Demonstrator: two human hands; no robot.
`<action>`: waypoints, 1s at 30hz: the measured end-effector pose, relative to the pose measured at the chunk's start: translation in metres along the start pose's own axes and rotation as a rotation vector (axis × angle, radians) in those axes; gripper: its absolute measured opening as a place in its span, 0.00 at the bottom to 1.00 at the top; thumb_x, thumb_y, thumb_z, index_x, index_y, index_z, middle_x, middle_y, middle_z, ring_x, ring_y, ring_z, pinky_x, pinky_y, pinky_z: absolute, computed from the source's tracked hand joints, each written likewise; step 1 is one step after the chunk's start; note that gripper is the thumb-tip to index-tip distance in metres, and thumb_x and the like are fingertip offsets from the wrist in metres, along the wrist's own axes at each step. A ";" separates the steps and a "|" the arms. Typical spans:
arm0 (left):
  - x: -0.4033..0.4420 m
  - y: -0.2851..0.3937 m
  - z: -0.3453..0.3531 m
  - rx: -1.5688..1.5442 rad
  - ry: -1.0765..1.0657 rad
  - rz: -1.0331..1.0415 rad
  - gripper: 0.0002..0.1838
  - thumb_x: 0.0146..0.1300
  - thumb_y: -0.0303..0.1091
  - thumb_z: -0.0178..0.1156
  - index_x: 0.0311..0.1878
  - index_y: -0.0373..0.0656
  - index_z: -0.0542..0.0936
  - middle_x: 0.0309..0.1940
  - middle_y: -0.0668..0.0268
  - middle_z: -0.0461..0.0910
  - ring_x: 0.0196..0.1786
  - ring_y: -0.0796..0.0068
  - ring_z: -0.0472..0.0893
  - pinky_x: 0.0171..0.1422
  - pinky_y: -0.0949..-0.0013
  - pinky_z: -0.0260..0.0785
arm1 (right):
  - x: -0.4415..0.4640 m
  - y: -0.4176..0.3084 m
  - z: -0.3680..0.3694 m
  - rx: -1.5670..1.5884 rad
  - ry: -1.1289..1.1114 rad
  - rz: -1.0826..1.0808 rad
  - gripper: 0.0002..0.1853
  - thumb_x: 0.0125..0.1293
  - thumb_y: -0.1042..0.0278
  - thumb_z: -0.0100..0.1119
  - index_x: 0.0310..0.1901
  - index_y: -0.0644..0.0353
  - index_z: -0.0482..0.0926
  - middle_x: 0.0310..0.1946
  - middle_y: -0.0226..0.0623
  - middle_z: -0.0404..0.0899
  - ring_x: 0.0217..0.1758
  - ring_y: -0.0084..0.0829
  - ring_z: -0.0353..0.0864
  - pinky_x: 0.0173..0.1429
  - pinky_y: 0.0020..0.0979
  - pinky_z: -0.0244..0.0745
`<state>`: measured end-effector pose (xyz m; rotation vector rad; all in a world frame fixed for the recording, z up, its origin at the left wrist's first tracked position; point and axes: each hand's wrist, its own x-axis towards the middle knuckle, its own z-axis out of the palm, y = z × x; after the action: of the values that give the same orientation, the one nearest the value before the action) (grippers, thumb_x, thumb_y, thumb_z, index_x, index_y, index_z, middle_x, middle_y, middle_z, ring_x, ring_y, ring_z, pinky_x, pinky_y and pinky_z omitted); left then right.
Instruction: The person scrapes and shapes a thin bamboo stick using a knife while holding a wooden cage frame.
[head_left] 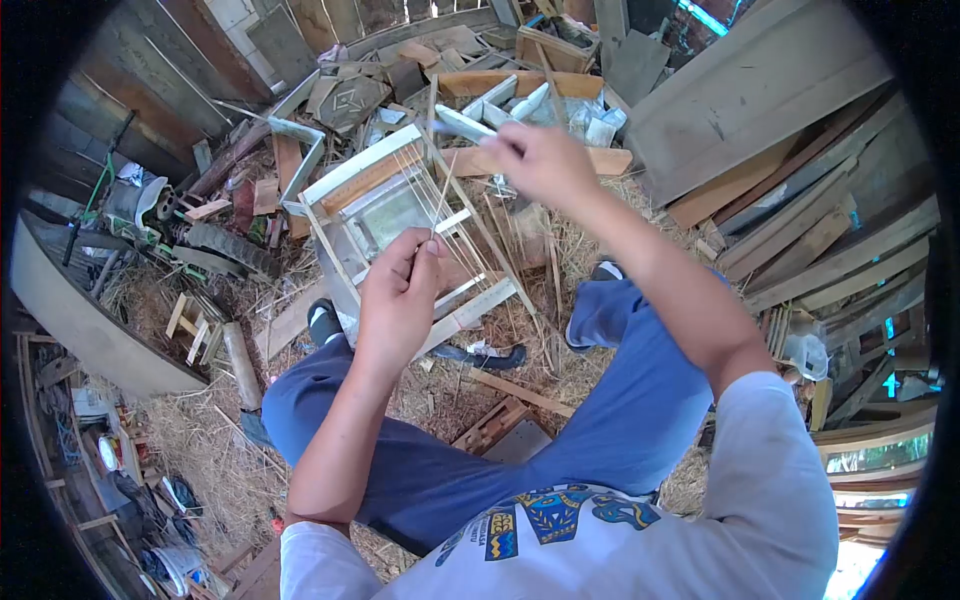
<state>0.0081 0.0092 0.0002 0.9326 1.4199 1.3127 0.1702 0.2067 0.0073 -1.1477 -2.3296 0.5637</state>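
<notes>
My left hand (405, 280) is closed in a pinch on a thin wooden stick (443, 200), which rises from the fingertips over a wooden frame. My right hand (540, 165) is raised higher and to the right, its fingers curled round a tool whose blurred blade (445, 128) points left; its handle is hidden in the fist. Below and behind both hands, between my feet, stands the pale wooden frame (365, 160) with several thin slats across it and a glassy panel (390, 215) inside.
Wood scraps and a box of offcuts (540, 82) lie ahead. Large boards (750, 90) lean at the right. A wheeled machine (150, 205) stands at the left. Straw (190, 440) covers the ground, and a wooden block (490, 425) lies between my legs.
</notes>
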 end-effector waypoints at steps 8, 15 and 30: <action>0.002 -0.003 0.002 0.049 0.021 0.055 0.09 0.85 0.32 0.51 0.47 0.42 0.78 0.24 0.80 0.65 0.25 0.91 0.62 0.28 0.76 0.51 | -0.023 -0.007 0.016 0.055 0.164 -0.373 0.18 0.76 0.48 0.61 0.34 0.52 0.84 0.23 0.42 0.83 0.29 0.50 0.86 0.34 0.49 0.78; 0.007 -0.010 0.004 0.100 0.066 0.184 0.09 0.86 0.32 0.51 0.48 0.42 0.78 0.24 0.81 0.66 0.25 0.92 0.62 0.27 0.77 0.51 | -0.036 -0.022 0.001 0.032 0.127 -0.316 0.18 0.77 0.51 0.62 0.35 0.57 0.82 0.24 0.43 0.81 0.26 0.50 0.83 0.30 0.46 0.73; 0.006 -0.003 -0.001 0.096 0.061 0.049 0.10 0.85 0.32 0.52 0.48 0.40 0.80 0.25 0.78 0.69 0.29 0.89 0.65 0.32 0.76 0.55 | -0.024 -0.006 -0.001 0.451 -0.202 -0.205 0.17 0.83 0.57 0.54 0.44 0.65 0.80 0.33 0.42 0.81 0.38 0.34 0.80 0.48 0.38 0.75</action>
<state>0.0061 0.0149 -0.0036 1.0037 1.5267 1.3289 0.1799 0.1836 0.0058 -0.6618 -2.2780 1.0984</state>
